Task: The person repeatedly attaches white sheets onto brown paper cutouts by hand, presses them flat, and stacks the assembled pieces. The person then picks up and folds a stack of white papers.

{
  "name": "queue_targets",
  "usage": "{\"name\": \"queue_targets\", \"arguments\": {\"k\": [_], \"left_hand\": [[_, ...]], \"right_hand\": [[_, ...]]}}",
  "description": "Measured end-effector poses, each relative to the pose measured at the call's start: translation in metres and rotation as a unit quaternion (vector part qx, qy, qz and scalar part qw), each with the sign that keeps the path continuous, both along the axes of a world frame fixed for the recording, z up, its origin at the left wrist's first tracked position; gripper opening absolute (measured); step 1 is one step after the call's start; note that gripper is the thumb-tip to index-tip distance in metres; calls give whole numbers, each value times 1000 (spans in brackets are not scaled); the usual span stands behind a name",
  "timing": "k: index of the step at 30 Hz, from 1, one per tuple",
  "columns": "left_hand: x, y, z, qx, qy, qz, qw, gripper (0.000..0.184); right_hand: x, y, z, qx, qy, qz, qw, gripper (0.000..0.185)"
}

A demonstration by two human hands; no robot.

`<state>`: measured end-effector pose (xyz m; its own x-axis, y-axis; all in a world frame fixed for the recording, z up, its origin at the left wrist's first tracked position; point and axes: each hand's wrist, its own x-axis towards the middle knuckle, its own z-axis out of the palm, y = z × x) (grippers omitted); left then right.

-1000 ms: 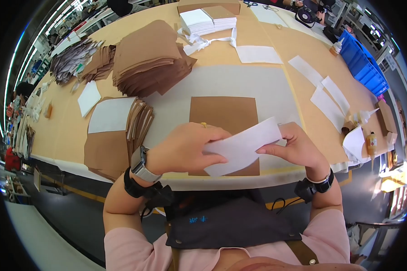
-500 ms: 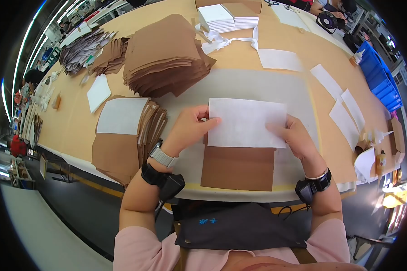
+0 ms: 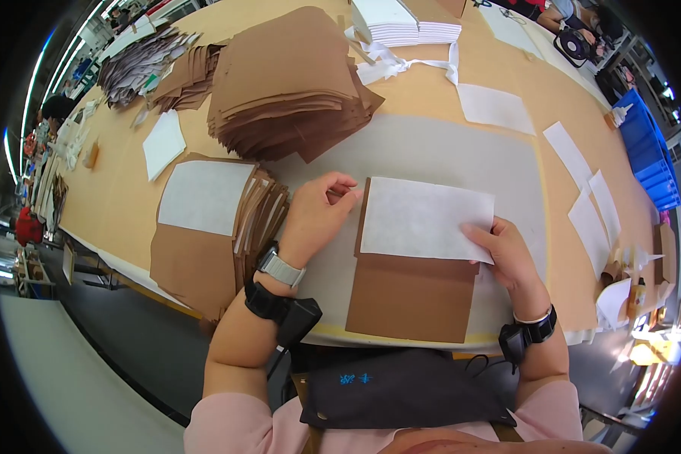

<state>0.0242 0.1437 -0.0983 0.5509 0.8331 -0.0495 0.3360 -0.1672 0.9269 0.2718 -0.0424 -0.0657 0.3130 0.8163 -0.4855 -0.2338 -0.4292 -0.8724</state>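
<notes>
Head: white sheet (image 3: 424, 218) (lower-right corner) in right grip (image 3: 509, 248).

- Dark apron (image 3: 424, 390), front: short blue marking (image 3: 355, 379), apparently two Chinese characters side by side, toward the left of the cloth in view
- Reading: strokes too small and blurred to transcribe; no other lettering legible

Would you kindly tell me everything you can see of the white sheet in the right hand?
The white sheet is a plain, thin, paper-like rectangle, wider than tall, its right end slightly lower in view. It overlaps brown material, which shows along its left edge and below. The right hand holds its lower right corner, thumb on top; the left hand is clear of it.
</notes>
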Motion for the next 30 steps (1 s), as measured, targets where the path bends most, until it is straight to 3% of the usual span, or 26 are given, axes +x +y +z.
{"name": "queue_targets", "arguments": {"k": [11,30], "left_hand": [[7,-9,4,103,46,29,993,18],[11,-13,8,118,77,35,989,18]], "right_hand": [[-5,3,-5,2,-6,-1,1000,33],[-8,2,-7,17,-8,-18,1000,32]]}}
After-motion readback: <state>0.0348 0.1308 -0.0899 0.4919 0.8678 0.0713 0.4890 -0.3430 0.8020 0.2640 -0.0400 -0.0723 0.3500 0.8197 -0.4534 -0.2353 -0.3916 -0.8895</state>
